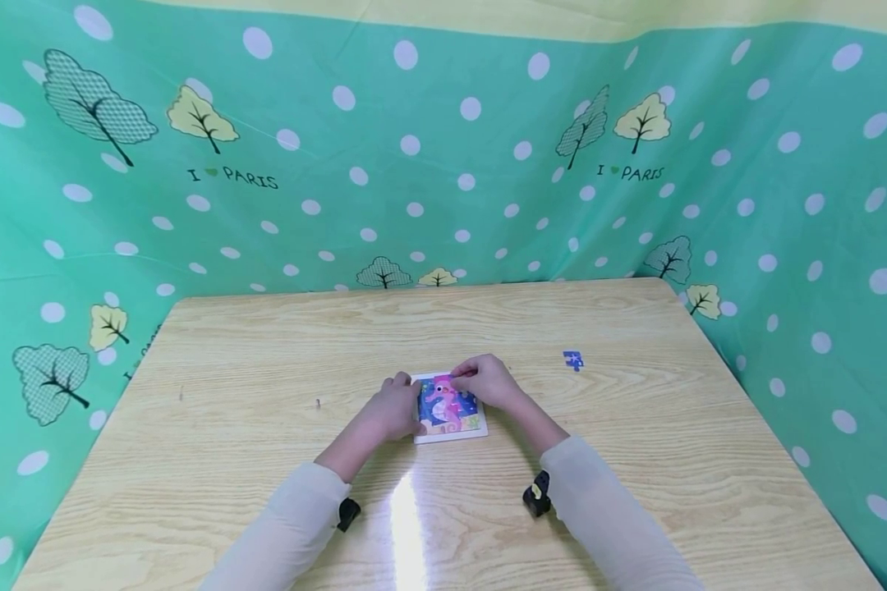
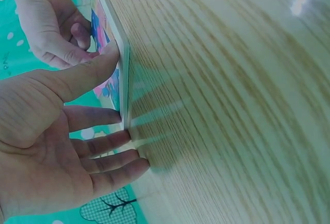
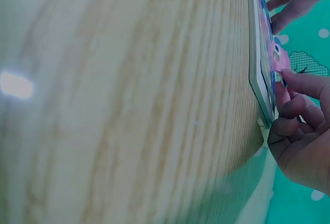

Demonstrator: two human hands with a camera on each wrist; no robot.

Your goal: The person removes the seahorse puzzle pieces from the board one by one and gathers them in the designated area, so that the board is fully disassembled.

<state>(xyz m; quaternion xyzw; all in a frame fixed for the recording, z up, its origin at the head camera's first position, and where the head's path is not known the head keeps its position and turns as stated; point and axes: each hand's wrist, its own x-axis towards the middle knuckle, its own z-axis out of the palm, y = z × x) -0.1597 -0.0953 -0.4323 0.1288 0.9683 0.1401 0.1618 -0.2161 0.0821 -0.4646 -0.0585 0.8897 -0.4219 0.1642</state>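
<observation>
Head view: a puzzle board (image 1: 449,408) lies near the table's (image 1: 266,361) middle, its seahorse picture nearly whole; one blue piece (image 1: 573,359) lies loose, well right of the board. The left hand (image 1: 393,408) steadies the board's left edge, while the right hand (image 1: 488,381) presses at its top.

Left wrist view: fingers (image 2: 105,144) lie straight and spread, thumb on the board.

Right wrist view: curled fingertips (image 3: 301,85) press a piece into the board, so I judge little remains.

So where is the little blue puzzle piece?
In the head view, the little blue puzzle piece lies alone on the wooden table, to the right of the right hand and the seahorse puzzle board.
</observation>
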